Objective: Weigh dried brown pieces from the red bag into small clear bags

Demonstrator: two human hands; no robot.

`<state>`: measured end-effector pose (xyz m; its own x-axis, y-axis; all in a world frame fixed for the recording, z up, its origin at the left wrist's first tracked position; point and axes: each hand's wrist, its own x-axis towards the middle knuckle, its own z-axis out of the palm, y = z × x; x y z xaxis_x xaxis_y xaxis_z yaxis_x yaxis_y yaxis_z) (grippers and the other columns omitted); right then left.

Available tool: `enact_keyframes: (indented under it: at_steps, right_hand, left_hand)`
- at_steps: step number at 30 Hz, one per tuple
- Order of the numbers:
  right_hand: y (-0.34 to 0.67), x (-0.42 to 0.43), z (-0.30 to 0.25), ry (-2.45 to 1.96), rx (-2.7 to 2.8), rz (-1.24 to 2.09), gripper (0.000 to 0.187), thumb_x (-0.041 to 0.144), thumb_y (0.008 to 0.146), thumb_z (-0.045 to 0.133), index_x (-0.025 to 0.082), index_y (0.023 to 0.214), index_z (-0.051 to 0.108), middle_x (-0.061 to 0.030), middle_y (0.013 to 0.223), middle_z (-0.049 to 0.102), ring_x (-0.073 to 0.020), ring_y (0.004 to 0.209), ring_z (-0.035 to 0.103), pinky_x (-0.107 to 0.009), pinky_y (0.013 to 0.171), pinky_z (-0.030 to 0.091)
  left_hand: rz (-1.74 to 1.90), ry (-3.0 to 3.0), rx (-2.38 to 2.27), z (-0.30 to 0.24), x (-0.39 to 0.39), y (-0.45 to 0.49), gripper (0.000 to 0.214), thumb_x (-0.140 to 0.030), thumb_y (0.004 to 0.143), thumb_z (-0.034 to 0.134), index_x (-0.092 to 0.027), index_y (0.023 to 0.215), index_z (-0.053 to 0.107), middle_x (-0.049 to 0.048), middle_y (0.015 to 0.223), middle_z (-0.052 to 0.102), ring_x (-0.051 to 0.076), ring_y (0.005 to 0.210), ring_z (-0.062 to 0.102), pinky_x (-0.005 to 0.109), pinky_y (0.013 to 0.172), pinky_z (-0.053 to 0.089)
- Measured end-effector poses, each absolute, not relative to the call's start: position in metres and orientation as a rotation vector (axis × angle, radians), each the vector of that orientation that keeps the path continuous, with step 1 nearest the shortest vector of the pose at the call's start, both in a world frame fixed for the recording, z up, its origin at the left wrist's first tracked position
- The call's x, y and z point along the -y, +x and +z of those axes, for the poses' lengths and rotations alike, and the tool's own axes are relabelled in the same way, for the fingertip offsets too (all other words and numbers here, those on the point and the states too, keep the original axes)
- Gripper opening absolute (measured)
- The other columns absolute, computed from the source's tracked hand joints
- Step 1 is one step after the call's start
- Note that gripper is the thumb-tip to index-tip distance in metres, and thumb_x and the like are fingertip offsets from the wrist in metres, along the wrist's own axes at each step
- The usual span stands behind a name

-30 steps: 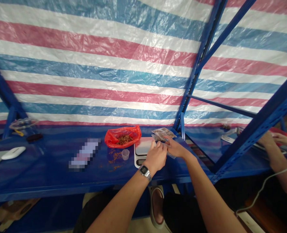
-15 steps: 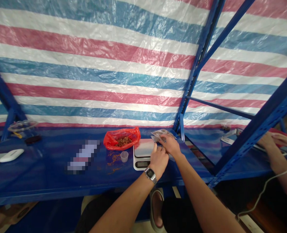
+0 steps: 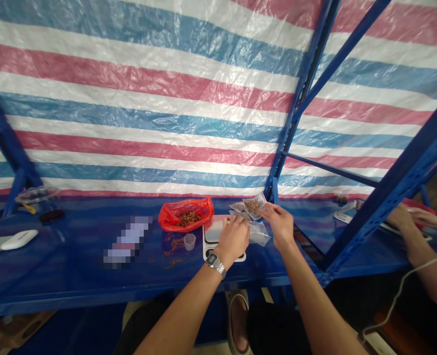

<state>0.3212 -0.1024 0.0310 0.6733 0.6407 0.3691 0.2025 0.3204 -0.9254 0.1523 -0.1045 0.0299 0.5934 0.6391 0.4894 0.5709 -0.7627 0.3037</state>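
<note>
My right hand (image 3: 280,224) pinches the edge of a small clear plastic bag (image 3: 254,206) with brown bits inside. Another filled bag (image 3: 237,207) lies behind it, partly covered. Over the white kitchen scale (image 3: 208,238) is my left hand (image 3: 235,236), its fingers curled down; what they hold, if anything, is hidden. That hand covers most of the scale's plate and display. Flat clear bags (image 3: 259,233) lie on the table between my hands. To the left stands a red plastic bag (image 3: 166,217), open, with brown dried pieces (image 3: 189,218) in it.
A small clear cup (image 3: 189,241) stands beside the scale, near scattered crumbs (image 3: 173,244). Further left are a blurred-out object (image 3: 127,240), a white case (image 3: 19,239) and a clear container (image 3: 43,197). Blue posts (image 3: 383,197) separate me from another person's hands (image 3: 407,217).
My hands have moved apart: the left one to the left over the scale, the right one to the right. The filled bag and the flat bags have come into clearer view.
</note>
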Motion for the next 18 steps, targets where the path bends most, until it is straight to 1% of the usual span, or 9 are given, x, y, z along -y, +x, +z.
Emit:
enact_keyframes:
  at_steps: [2, 5, 7, 9, 13, 18]
  right_hand:
    - [0.306, 0.108, 0.037, -1.204, 0.819, 0.419, 0.044, 0.053, 0.072, 0.080, 0.015, 0.094, 0.081, -0.0091, 0.091, 0.081, -0.0275, 0.084, 0.076, -0.039, 0.081, 0.063]
    - [0.277, 0.114, 0.044, -1.210, 1.031, 0.492, 0.042, 0.054, 0.075, 0.080, 0.017, 0.095, 0.081, -0.0095, 0.099, 0.081, -0.0279, 0.092, 0.076, -0.040, 0.088, 0.061]
    - [0.258, 0.116, 0.046, -1.183, 1.179, 0.544, 0.039, 0.055, 0.080, 0.076, 0.018, 0.091, 0.079, -0.0093, 0.096, 0.081, -0.0276, 0.090, 0.076, -0.040, 0.087, 0.060]
    - [0.241, 0.116, 0.047, -1.144, 1.288, 0.564, 0.036, 0.055, 0.084, 0.071, 0.019, 0.087, 0.077, -0.0090, 0.090, 0.080, -0.0268, 0.087, 0.076, -0.040, 0.086, 0.059]
    - [0.216, 0.116, 0.049, -1.078, 1.373, 0.587, 0.035, 0.054, 0.086, 0.068, 0.019, 0.081, 0.076, -0.0093, 0.087, 0.080, -0.0267, 0.085, 0.076, -0.040, 0.086, 0.059]
    - [0.197, 0.112, 0.051, -1.022, 1.302, 0.707, 0.037, 0.056, 0.079, 0.076, 0.019, 0.083, 0.075, -0.0109, 0.091, 0.081, -0.0283, 0.088, 0.077, -0.042, 0.089, 0.059]
  left_hand:
    - [1.069, 2.465, -1.009, 0.037, 0.101, 0.146, 0.032, -0.024, 0.105, 0.039, -0.018, 0.106, 0.070, 0.0125, 0.110, 0.074, 0.027, 0.106, 0.067, 0.044, 0.098, 0.048]
    - [1.253, 2.030, -0.841, 0.045, 0.094, 0.136, 0.026, -0.035, 0.105, 0.045, -0.021, 0.104, 0.067, 0.0073, 0.099, 0.075, 0.021, 0.090, 0.071, 0.034, 0.085, 0.053]
    - [1.326, 1.822, -0.766, 0.045, 0.089, 0.127, 0.023, -0.040, 0.103, 0.051, -0.022, 0.100, 0.065, 0.0050, 0.094, 0.074, 0.019, 0.083, 0.071, 0.030, 0.080, 0.053]
    - [1.390, 1.727, -0.772, 0.043, 0.083, 0.115, 0.025, -0.043, 0.101, 0.054, -0.021, 0.092, 0.062, 0.0037, 0.086, 0.071, 0.018, 0.078, 0.069, 0.030, 0.077, 0.053]
    - [1.427, 1.728, -0.800, 0.040, 0.077, 0.086, 0.026, -0.044, 0.099, 0.058, -0.020, 0.087, 0.059, 0.0007, 0.078, 0.065, 0.016, 0.073, 0.064, 0.028, 0.073, 0.050]
    - [1.405, 1.820, -0.747, 0.050, 0.076, 0.060, 0.023, -0.040, 0.100, 0.056, -0.020, 0.089, 0.059, 0.0000, 0.084, 0.063, 0.015, 0.079, 0.062, 0.026, 0.077, 0.048]
